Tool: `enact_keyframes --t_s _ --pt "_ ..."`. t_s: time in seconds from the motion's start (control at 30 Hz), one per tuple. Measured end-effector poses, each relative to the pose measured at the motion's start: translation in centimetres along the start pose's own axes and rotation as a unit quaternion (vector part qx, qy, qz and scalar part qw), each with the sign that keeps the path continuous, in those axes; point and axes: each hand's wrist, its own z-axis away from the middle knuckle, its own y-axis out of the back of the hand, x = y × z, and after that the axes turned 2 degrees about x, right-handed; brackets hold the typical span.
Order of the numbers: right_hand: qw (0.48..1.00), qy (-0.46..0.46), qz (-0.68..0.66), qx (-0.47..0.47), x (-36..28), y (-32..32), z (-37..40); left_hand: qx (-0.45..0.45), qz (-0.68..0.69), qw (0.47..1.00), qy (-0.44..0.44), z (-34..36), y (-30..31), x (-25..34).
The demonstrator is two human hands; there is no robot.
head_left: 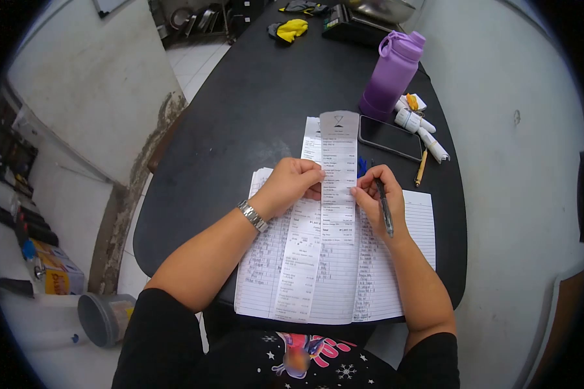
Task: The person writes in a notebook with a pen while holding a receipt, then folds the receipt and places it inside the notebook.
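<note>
A long printed receipt (339, 149) is held upright between my two hands, over an open lined notebook (416, 259) with handwriting. My left hand (291, 185), with a metal watch (252, 216) on the wrist, pinches the receipt's left edge. On the right edge, the thumb of my right hand (383, 198) presses the paper, and a dark pen (385, 211) rests in the same hand. Another long receipt (295, 272) lies on the notebook's left page, partly behind the held one. Something blue (362, 167) shows behind my right hand.
Right of the notebook's top, a phone (390, 137), a purple bottle (394, 74), white rolls (428, 135) and a yellowish stick (421, 168) sit on the black table (201, 155). Yellow-black gloves (289, 30) and a scale (353, 27) are farther back. A grey bucket (104, 319) stands lower left.
</note>
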Motion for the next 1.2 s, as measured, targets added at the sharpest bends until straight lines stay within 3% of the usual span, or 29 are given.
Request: enact_keyframes --t_s 1.2 --pt "0.997 0.036 -0.050 0.052 0.57 0.33 0.01 -0.033 -0.049 0.998 -0.028 0.14 0.00 -0.31"
